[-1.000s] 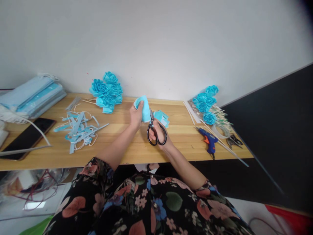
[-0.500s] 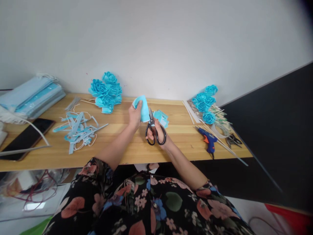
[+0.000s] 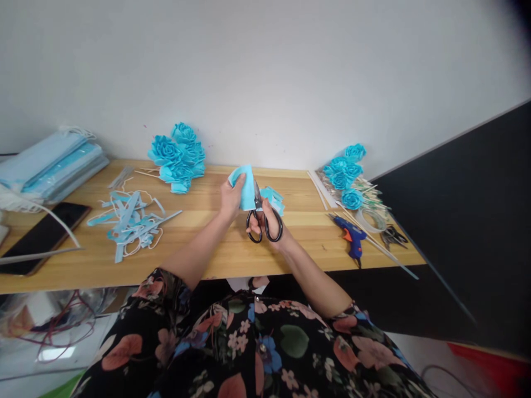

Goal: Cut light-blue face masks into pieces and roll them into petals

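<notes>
My left hand (image 3: 230, 200) pinches a folded piece of light blue mask fabric (image 3: 245, 185) and holds it upright above the wooden table (image 3: 215, 243). My right hand (image 3: 269, 221) has its fingers through the black handles of the scissors (image 3: 262, 218). The blades point up and bite into the right edge of the fabric. Just behind the scissors lies a small heap of cut blue pieces (image 3: 274, 199).
Blue fabric roses (image 3: 176, 156) lie at the back left, more roses with wooden sticks (image 3: 346, 176) at the back right. A blue glue gun (image 3: 350, 236) lies right, blue strips and ear loops (image 3: 128, 221) left. Stacked masks (image 3: 53, 166) and a phone (image 3: 45, 235) sit far left.
The scissor handles have come closer together as the blades cut into the fabric. Both hands stay in almost the same place.
</notes>
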`<action>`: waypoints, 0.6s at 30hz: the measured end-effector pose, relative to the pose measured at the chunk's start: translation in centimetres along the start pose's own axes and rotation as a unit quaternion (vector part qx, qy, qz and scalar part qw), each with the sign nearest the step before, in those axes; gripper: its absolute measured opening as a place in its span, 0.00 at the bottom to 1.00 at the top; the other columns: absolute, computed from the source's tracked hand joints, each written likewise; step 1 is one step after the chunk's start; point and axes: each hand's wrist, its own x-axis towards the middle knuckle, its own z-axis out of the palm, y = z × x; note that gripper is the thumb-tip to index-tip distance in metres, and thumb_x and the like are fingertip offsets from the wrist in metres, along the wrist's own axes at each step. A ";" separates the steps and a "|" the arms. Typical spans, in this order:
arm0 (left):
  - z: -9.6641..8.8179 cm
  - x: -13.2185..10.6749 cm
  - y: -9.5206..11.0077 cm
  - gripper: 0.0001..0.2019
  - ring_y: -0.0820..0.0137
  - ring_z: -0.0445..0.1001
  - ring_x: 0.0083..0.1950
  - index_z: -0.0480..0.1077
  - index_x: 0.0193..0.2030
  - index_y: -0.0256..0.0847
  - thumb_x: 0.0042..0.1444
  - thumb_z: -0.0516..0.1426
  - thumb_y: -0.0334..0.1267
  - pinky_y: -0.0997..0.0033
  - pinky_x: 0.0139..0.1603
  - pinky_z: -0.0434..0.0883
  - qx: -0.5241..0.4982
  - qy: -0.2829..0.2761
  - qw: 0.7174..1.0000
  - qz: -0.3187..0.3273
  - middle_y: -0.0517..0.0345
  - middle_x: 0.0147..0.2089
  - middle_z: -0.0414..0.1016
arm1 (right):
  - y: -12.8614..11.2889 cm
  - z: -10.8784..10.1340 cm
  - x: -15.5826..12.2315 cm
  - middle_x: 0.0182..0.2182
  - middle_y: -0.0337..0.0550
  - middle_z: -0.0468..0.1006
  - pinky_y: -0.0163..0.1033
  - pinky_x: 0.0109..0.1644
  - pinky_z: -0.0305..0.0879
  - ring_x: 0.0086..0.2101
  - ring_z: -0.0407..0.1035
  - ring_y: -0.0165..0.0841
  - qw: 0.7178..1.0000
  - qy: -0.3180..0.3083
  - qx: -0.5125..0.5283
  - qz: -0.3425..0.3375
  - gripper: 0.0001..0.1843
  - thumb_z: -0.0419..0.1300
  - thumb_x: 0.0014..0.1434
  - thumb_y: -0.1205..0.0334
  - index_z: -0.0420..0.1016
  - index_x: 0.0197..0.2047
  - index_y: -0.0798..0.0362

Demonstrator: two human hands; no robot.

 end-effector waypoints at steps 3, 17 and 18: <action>0.0 0.1 -0.3 0.22 0.76 0.69 0.26 0.71 0.32 0.37 0.42 0.67 0.54 0.75 0.29 0.67 -0.005 0.004 1.000 0.004 0.61 0.27 0.72 | 0.1 -0.1 0.2 0.17 0.29 0.66 0.37 0.30 0.71 0.16 0.56 0.24 1.000 0.004 -0.003 -0.006 0.33 0.54 0.55 0.29 0.68 0.49 0.48; 0.1 0.0 0.0 0.22 0.75 0.70 0.28 0.71 0.35 0.36 0.42 0.67 0.53 0.75 0.31 0.68 -0.023 0.018 1.000 -0.008 0.61 0.28 0.73 | 0.6 0.7 0.3 0.17 0.27 0.63 0.36 0.27 0.69 0.15 0.54 0.23 0.998 0.041 -0.007 -0.041 0.29 0.56 0.56 0.32 0.68 0.47 0.48; 0.1 0.0 0.0 0.22 0.75 0.70 0.28 0.71 0.34 0.37 0.42 0.67 0.53 0.75 0.32 0.68 -0.024 0.017 1.000 -0.008 0.61 0.28 0.73 | 0.7 0.7 0.3 0.17 0.27 0.63 0.35 0.26 0.69 0.14 0.54 0.23 0.998 0.043 -0.010 -0.045 0.28 0.57 0.56 0.33 0.68 0.47 0.48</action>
